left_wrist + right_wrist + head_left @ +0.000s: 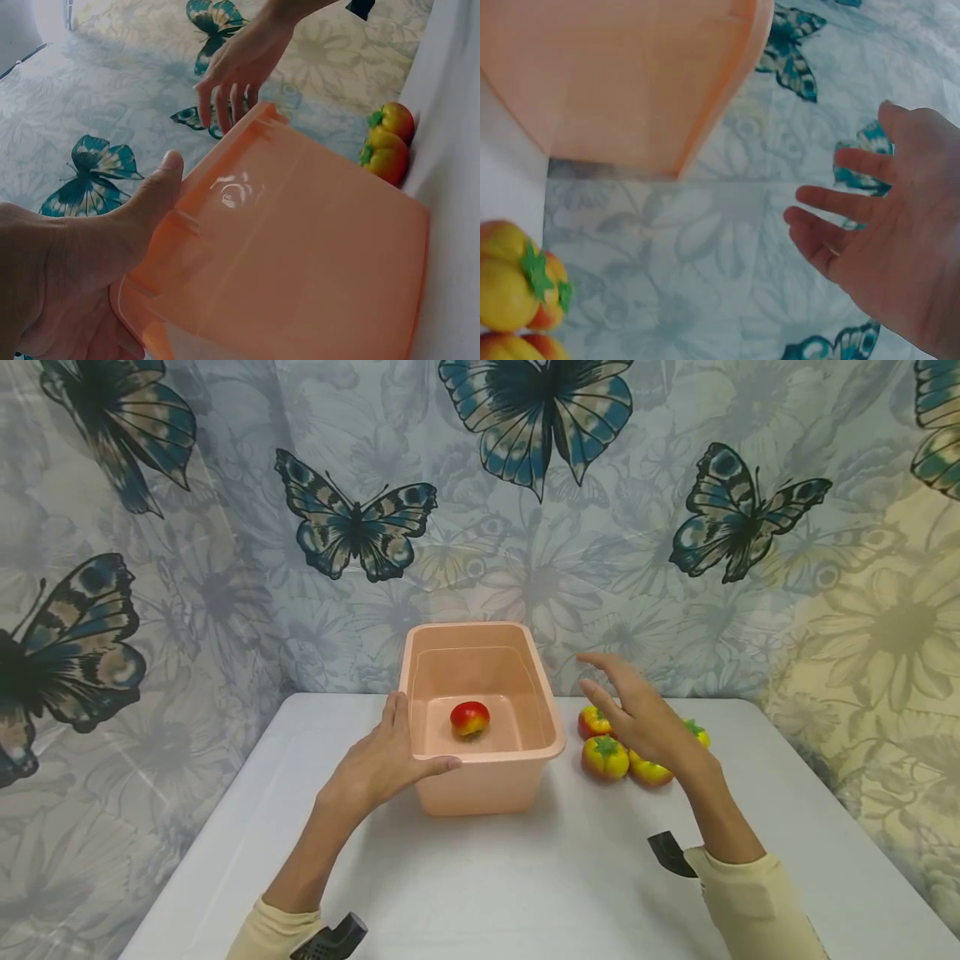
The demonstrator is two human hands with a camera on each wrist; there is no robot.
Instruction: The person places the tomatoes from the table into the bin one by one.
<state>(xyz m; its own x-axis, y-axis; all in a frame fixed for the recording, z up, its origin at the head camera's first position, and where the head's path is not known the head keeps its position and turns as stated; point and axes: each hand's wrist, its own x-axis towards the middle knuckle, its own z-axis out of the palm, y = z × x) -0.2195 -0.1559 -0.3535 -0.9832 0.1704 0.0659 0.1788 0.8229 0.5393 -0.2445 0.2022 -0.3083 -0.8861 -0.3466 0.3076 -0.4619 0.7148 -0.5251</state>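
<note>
- The lone fruit (469, 719) lies inside the tub (483, 789), to the right of the left grip (378, 764); being rounded, it could roll into a wall if the tub got jolted.
- From here, the left grip looks spread flat around the tub's near-left corner, thumb along the near rim, fingers along the side. Only that corner is steadied, so a knock on the far side could swivel it.
- The loose fruits (604, 758), at least four, sit bunched below the right grip (637, 714); nudging one could send its neighbours rolling.
- The right grip hangs beside the tub, fingers loosely parted, holding nothing. Brought down carelessly, it might scatter the bunch or clip the tub's rim.
- Beneath both grips, the table (480, 885) shows no lip that I can see, so a runaway fruit could drop off.
</note>
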